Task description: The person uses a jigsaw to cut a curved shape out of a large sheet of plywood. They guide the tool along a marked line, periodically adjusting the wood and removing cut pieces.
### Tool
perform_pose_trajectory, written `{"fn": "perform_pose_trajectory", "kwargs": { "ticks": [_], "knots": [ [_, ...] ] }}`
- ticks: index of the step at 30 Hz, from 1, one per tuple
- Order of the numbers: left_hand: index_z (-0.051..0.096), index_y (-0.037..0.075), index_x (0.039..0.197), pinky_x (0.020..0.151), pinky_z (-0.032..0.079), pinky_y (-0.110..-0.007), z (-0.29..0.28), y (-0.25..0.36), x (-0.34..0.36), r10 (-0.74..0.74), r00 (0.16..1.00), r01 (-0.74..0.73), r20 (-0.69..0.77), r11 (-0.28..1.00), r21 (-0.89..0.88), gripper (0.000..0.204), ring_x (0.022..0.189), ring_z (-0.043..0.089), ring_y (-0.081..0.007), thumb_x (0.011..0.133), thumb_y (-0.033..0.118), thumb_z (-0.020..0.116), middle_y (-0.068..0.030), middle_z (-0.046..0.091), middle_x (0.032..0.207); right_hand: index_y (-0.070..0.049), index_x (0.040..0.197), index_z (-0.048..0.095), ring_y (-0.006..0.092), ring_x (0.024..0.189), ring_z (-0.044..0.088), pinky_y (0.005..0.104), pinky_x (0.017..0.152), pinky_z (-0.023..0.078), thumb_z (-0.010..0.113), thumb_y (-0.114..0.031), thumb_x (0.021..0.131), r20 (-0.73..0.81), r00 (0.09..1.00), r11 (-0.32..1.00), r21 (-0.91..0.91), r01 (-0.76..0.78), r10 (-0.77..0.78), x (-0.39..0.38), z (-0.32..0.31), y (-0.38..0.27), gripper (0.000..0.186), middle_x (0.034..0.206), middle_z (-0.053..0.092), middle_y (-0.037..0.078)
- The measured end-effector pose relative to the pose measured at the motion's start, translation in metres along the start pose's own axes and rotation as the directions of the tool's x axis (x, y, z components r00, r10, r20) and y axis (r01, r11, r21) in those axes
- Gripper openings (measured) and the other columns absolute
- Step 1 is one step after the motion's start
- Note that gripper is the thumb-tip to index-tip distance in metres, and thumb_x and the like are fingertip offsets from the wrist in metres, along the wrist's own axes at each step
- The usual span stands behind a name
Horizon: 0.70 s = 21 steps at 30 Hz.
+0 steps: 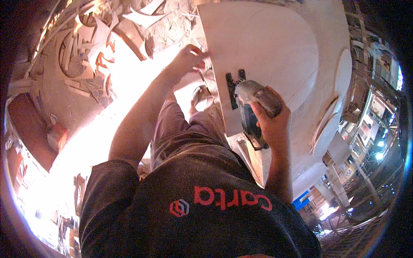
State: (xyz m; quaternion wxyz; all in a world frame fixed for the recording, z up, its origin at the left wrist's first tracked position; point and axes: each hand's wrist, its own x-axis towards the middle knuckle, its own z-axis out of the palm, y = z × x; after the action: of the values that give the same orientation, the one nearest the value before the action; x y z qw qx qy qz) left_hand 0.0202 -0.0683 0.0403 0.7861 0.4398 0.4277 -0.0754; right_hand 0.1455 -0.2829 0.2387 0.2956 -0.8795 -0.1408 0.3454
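A pale plywood sheet [266,47] lies in front of me to the right, with a large curved line marked on it. My right hand [275,116] is wrapped around the body of a jigsaw [254,96]. The saw's dark base [232,90] rests on the sheet near its left edge; its blade is hidden. My left hand [187,60] is at the sheet's left edge, fingers curled and fingertips against the rim. Strong glare washes out part of that hand and forearm.
Curved wood offcuts [92,51] litter the floor at the far left. Below the sheet's left edge, a foot [200,94] shows. Further rounded pale panels [329,120] lie at the right, beside cluttered racks [374,112]. Bright sunlight [94,133] crosses the left floor.
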Motion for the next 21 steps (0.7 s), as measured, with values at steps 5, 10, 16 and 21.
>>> {"fn": "perform_pose_trajectory", "kwargs": {
  "ticks": [5,10,16,21],
  "knots": [
    [0.058,-0.001,0.123,0.077,0.059,-0.033,0.000,0.032,0.037,0.136,0.991,-0.131,0.011,0.966,-0.221,0.061,0.089,0.069,-0.0178,0.098,0.055,0.062,-0.0114,0.068,0.102,0.003,0.128,0.062,0.0233,0.094,0.071,0.0349,0.079,0.056,0.081,-0.017,0.085,0.019,0.997,0.996,-0.055,0.076,-0.075,0.006,-0.001,0.001,0.052,0.108,0.074,0.015],
    [0.063,0.001,0.126,0.068,0.061,-0.034,0.015,0.028,0.048,0.151,0.979,-0.182,-0.134,0.949,-0.259,0.045,0.078,0.072,-0.0192,0.105,0.041,0.057,-0.0108,0.073,0.106,0.001,0.131,0.061,0.0205,0.086,0.070,0.0327,0.067,0.056,0.081,-0.018,0.086,0.042,0.995,0.993,-0.059,0.098,-0.095,0.011,0.001,0.005,0.054,0.105,0.074,0.014],
    [0.060,-0.001,0.129,0.076,0.063,-0.040,0.028,-0.005,0.023,0.106,0.986,-0.148,-0.132,0.916,-0.372,0.046,0.085,0.074,-0.0229,0.107,0.039,0.053,-0.0121,0.072,0.106,0.000,0.135,0.060,0.0173,0.087,0.070,0.0297,0.060,0.058,0.082,-0.017,0.086,0.078,0.985,0.978,-0.126,0.164,-0.155,-0.006,-0.014,0.033,0.057,0.111,0.073,0.013],
    [0.057,-0.001,0.129,0.083,0.062,-0.042,0.061,-0.043,-0.015,0.050,0.981,-0.126,-0.185,0.896,-0.426,0.047,0.097,0.071,-0.0265,0.108,0.040,0.049,-0.0141,0.068,0.116,0.000,0.134,0.060,0.0267,0.111,0.069,0.0390,0.099,0.053,0.083,-0.016,0.084,0.217,0.970,0.986,-0.096,0.135,-0.111,-0.023,-0.041,0.055,0.057,0.120,0.071,0.020]
  ]
}}
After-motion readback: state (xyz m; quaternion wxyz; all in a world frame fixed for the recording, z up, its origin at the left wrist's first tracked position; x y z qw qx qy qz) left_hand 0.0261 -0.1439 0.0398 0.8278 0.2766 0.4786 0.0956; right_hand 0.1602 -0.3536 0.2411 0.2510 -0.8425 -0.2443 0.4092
